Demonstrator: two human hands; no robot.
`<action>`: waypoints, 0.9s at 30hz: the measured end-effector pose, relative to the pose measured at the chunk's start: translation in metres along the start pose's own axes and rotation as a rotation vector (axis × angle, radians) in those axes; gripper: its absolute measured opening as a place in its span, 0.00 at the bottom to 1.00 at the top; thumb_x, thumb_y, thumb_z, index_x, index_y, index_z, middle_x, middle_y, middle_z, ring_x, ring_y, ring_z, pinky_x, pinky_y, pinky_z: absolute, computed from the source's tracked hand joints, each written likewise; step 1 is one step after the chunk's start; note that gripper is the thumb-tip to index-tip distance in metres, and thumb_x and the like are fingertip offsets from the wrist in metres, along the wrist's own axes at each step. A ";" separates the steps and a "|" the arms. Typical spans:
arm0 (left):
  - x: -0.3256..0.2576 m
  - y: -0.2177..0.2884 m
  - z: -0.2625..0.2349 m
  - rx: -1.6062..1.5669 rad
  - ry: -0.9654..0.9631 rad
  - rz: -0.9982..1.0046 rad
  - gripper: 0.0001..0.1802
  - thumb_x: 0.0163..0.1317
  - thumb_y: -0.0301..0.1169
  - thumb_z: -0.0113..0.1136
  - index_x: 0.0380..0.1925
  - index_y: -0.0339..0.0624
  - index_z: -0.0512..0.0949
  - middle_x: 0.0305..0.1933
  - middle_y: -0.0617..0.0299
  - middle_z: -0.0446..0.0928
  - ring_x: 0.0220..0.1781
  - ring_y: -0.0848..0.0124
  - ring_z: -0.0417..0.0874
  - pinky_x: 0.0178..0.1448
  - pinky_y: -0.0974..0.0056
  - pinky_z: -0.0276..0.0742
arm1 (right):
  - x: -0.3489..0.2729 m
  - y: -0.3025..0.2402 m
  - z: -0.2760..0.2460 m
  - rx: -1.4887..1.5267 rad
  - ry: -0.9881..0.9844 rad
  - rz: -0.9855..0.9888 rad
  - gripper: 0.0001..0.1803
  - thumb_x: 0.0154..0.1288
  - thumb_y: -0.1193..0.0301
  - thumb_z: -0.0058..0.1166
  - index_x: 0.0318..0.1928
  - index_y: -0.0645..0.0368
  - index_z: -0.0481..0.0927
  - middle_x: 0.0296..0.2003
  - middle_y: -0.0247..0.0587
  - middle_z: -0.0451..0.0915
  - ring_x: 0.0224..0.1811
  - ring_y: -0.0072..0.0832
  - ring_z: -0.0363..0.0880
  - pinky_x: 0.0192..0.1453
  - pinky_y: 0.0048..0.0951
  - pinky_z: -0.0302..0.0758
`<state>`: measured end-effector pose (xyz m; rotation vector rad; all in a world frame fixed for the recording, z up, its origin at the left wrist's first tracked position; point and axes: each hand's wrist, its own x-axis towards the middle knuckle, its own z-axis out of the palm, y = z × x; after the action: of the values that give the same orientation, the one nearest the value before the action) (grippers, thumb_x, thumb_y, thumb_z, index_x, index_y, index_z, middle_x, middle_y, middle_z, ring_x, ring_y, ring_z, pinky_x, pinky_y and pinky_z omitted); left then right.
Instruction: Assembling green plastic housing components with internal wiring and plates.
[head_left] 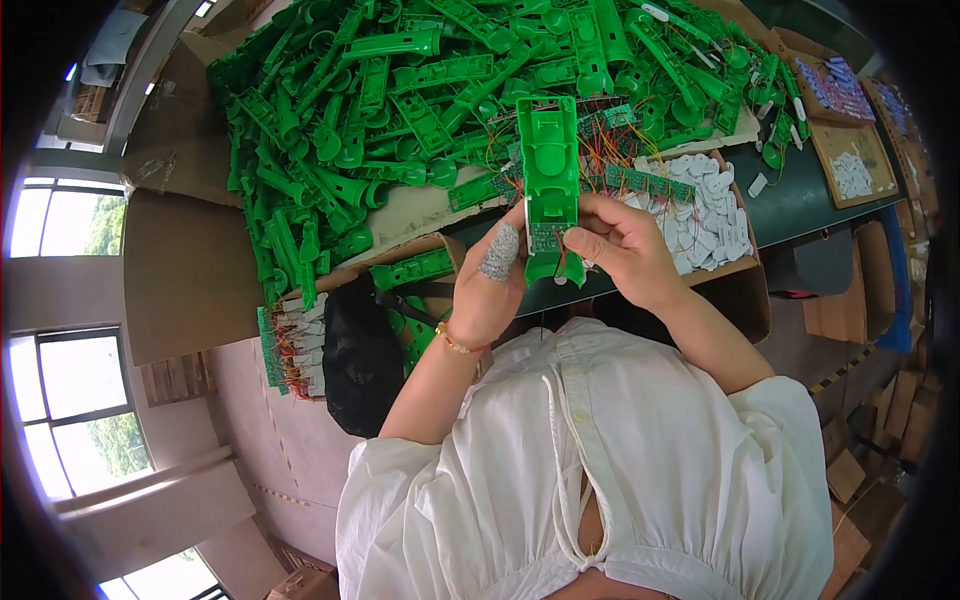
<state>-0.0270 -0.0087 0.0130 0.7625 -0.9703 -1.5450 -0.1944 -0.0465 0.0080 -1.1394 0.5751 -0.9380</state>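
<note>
Upright in front of my chest is a green plastic housing shell [551, 160], its hollow inside facing me. My left hand [487, 285] grips its left side, a grey wrap [499, 254] around the thumb. From the right, my right hand [632, 250] is closed around the shell's lower part, its thumb over a small green circuit board [546, 238] in there. Short red wires run down from the board, and a small round silvery piece [561, 281] shows at the lower end. The fingertips behind the shell are hidden.
A large heap of green shells [400, 130] covers the far table. Wired circuit boards [612, 122] lie just beyond my hands. White plastic parts [705, 205] fill a cardboard box on the right. A black bag [358, 355] hangs at the left, beside bundled white parts [300, 345].
</note>
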 end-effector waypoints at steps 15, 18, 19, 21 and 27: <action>0.010 -0.036 -0.016 0.383 0.027 0.088 0.22 0.63 0.27 0.52 0.58 0.42 0.67 0.50 0.62 0.72 0.48 0.73 0.72 0.56 0.68 0.66 | -0.012 0.008 -0.027 0.069 0.051 0.122 0.17 0.58 0.77 0.55 0.49 0.64 0.71 0.41 0.36 0.77 0.41 0.20 0.75 0.45 0.22 0.73; 0.028 -0.025 -0.069 0.389 0.510 0.035 0.22 0.60 0.27 0.55 0.55 0.39 0.68 0.51 0.59 0.70 0.51 0.73 0.71 0.55 0.67 0.68 | -0.041 -0.023 -0.081 -0.140 -0.028 0.203 0.25 0.51 0.72 0.61 0.51 0.63 0.71 0.42 0.34 0.76 0.43 0.20 0.75 0.48 0.24 0.73; 0.033 -0.018 -0.102 0.213 0.691 -0.071 0.24 0.60 0.27 0.55 0.56 0.36 0.65 0.55 0.55 0.68 0.55 0.65 0.71 0.57 0.62 0.68 | -0.059 -0.033 -0.107 -0.225 -0.090 0.268 0.26 0.49 0.71 0.62 0.50 0.64 0.72 0.42 0.34 0.76 0.44 0.21 0.75 0.50 0.26 0.72; 0.047 -0.008 -0.164 -0.086 0.878 -0.130 0.25 0.60 0.30 0.54 0.57 0.36 0.63 0.58 0.50 0.65 0.58 0.57 0.69 0.60 0.57 0.66 | -0.090 -0.055 -0.134 -0.331 -0.074 0.333 0.23 0.47 0.74 0.60 0.47 0.65 0.74 0.40 0.33 0.77 0.43 0.21 0.75 0.49 0.26 0.73; 0.095 -0.006 -0.242 -0.235 0.989 -0.268 0.33 0.54 0.42 0.63 0.58 0.50 0.61 0.62 0.49 0.62 0.61 0.54 0.65 0.61 0.50 0.62 | -0.131 -0.047 -0.186 -0.804 -0.090 0.544 0.16 0.38 0.80 0.52 0.34 0.67 0.77 0.30 0.40 0.79 0.32 0.21 0.76 0.42 0.23 0.73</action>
<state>0.1631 -0.1458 -0.0997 1.3263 0.0443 -1.2152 -0.4242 -0.0329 -0.0209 -1.6001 1.1731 -0.1585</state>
